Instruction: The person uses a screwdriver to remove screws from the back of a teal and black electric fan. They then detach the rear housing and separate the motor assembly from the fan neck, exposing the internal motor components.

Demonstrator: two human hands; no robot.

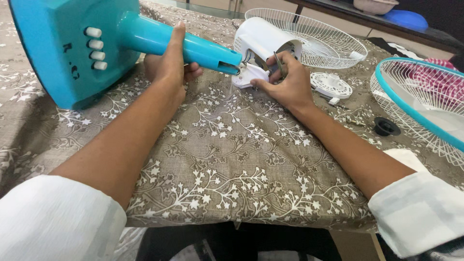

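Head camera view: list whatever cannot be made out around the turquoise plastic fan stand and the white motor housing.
- Turquoise plastic fan stand: base cut off by the top and left edges.
- Slim tool in the right hand: its tip is hidden by the fingers and the white motor housing.
- Left hand: fingers hidden behind the stand's neck.
- Turquoise-rimmed wire grille: cut off at the right edge.

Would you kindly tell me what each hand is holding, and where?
Left hand grips the teal stand by its neck; right hand holds the white motor housing at its base.
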